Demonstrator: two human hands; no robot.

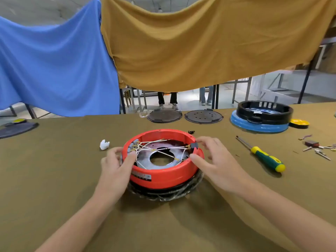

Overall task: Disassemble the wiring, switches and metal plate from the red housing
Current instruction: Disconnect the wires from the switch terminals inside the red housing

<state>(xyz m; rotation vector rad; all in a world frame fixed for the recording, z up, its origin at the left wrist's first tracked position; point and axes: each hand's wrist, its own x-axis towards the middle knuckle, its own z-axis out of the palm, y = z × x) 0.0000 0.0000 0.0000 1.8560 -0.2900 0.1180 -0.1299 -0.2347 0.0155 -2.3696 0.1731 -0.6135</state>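
A round red housing [163, 176] stands open side up in the middle of the table, on a black base wrapped in clear film. Inside lies a ring-shaped metal plate [158, 165] with a round hole, crossed by white wires [164, 149]. Grey switches [133, 145] sit in the left wall and a black switch [194, 145] in the right wall. My left hand [116, 167] grips the housing's left rim, thumb inside by the grey switches. My right hand [214, 160] holds the right rim, its forefinger and thumb at the black switch.
A green and yellow screwdriver [264, 156] lies right of the housing. Loose small parts [317, 146] sit at the far right. Behind stand two dark round plates [203, 116], a black ring on a blue base [260, 124], and yellow tape [299, 123]. A white scrap [104, 144] lies left.
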